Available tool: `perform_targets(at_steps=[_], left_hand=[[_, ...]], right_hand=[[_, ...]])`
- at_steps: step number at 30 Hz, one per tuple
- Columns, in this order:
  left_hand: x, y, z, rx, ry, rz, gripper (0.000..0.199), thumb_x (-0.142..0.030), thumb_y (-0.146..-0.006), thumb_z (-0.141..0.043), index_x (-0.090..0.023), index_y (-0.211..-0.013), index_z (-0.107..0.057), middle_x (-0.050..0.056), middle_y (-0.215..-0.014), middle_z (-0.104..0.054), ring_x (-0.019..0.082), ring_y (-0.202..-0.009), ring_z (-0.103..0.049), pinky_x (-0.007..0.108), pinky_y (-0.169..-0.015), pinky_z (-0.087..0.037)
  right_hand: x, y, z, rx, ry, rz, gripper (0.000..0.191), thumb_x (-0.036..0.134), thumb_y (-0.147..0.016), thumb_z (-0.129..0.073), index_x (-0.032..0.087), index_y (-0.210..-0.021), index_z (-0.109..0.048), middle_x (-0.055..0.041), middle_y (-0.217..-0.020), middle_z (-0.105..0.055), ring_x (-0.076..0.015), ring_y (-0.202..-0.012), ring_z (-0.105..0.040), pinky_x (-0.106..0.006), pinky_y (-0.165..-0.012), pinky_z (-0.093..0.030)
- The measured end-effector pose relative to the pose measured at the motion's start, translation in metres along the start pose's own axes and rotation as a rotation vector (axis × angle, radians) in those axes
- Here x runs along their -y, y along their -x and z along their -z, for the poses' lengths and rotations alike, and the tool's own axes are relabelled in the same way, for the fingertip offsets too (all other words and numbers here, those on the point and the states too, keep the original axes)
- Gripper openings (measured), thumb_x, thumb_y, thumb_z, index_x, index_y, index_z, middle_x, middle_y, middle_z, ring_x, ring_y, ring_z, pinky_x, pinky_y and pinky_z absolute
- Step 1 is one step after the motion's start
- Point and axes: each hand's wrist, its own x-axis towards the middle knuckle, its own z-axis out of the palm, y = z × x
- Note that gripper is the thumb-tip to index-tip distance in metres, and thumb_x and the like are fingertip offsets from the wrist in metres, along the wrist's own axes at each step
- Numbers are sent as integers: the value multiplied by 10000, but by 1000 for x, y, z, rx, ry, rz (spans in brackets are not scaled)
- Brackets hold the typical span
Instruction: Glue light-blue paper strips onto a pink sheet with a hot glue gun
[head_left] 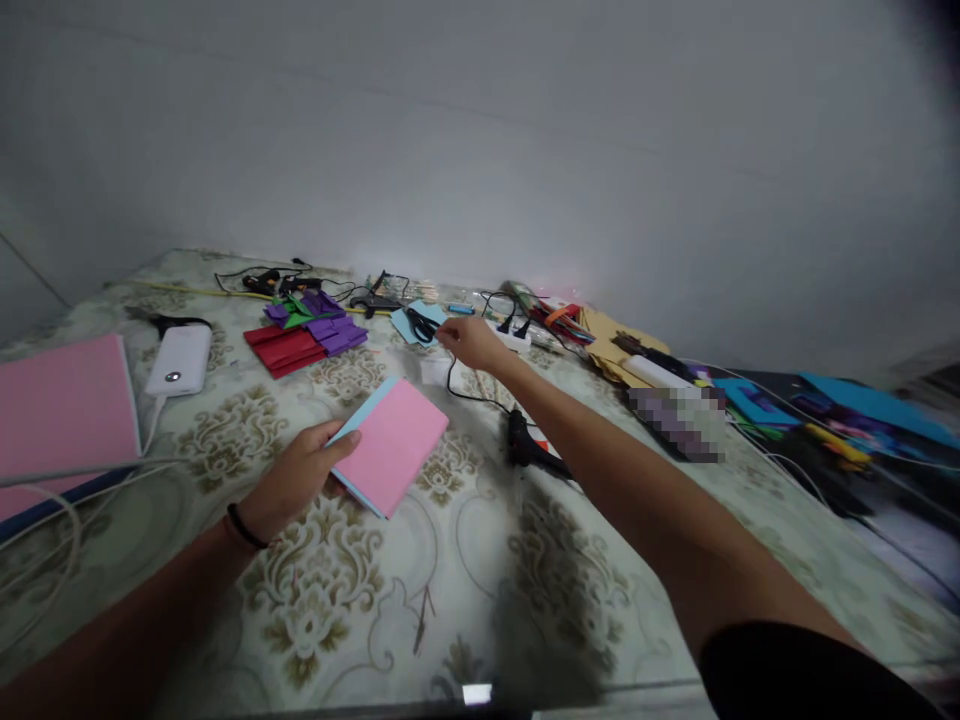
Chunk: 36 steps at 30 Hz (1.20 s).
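Note:
My left hand [300,465] grips a small stack of pink and light blue paper [401,440] by its left edge, thumb on top, slightly above the patterned tablecloth. My right hand [472,345] is stretched to the far side of the table, its fingers pinched together at the black-handled scissors [422,326]. The scissors are over a light blue paper piece [405,318]; their blades are hard to make out. Beneath my right forearm lies a black glue gun [525,445] with its cord running toward the back.
Red folded paper [285,347] and purple paper [337,335] lie back left, near a white power bank [180,358] and large pink sheets [67,405]. A power strip [514,337] stands behind my right wrist. A pixelated flat object [679,422], cables and coloured materials crowd the right.

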Motion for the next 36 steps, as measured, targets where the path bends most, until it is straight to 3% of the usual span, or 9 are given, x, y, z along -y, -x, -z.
perform_targets(at_steps=[2, 5, 11, 18, 29, 32, 36], left_hand=[[-2, 1, -1, 11, -23, 10, 479, -644, -822, -678, -167, -837, -633, -38, -617, -538, 126, -504, -504, 232, -467, -425], [-6, 0, -6, 47, -30, 29, 483, -648, -820, -662, -167, -852, -632, -44, -616, -519, 119, -500, -486, 226, -465, -402], [-3, -3, -16, 128, -12, 35, 479, -657, -838, -629, -183, -799, -572, -42, -623, -498, 123, -510, -464, 237, -470, -373], [1, -2, -24, 149, -19, -48, 429, -599, -872, -641, -181, -797, -583, -17, -715, -523, 152, -666, -481, 258, -598, -381], [5, -4, -29, 225, -27, -46, 422, -584, -864, -635, -167, -804, -597, -18, -730, -523, 147, -663, -456, 276, -627, -367], [4, -3, -27, 234, -31, -40, 406, -568, -872, -639, -179, -784, -565, -25, -721, -489, 142, -658, -434, 272, -618, -352], [3, -4, -25, 232, -33, -39, 406, -562, -872, -652, -189, -760, -539, -24, -724, -477, 144, -675, -424, 264, -609, -337]], right_hand=[[-4, -35, -16, -26, 44, -92, 243, 325, -1035, -646, 138, -1179, -702, -92, -1191, -724, -230, -1072, -700, -436, -960, -571], [-10, -71, -42, -41, 82, -206, 344, 368, -1028, -668, 167, -1305, -649, -109, -1317, -665, -249, -1128, -687, -464, -959, -599], [-17, -102, -82, -34, 121, -339, 385, 361, -1018, -683, 147, -1334, -634, -130, -1332, -654, -264, -1142, -683, -466, -956, -601], [-19, -115, -78, -29, 121, -346, 374, 366, -1020, -681, 153, -1324, -640, -127, -1328, -657, -261, -1143, -683, -460, -958, -599], [25, -127, -96, 47, 33, -220, 356, 374, -1027, -669, 169, -1317, -644, -107, -1315, -664, -251, -1119, -690, -452, -942, -606], [16, -129, -96, 48, 40, -197, 352, 372, -1028, -666, 171, -1316, -646, -107, -1326, -660, -255, -1129, -686, -457, -952, -603], [-13, -126, -91, 13, 80, -220, 363, 367, -1028, -667, 169, -1331, -637, -115, -1339, -654, -255, -1139, -682, -468, -961, -600]])
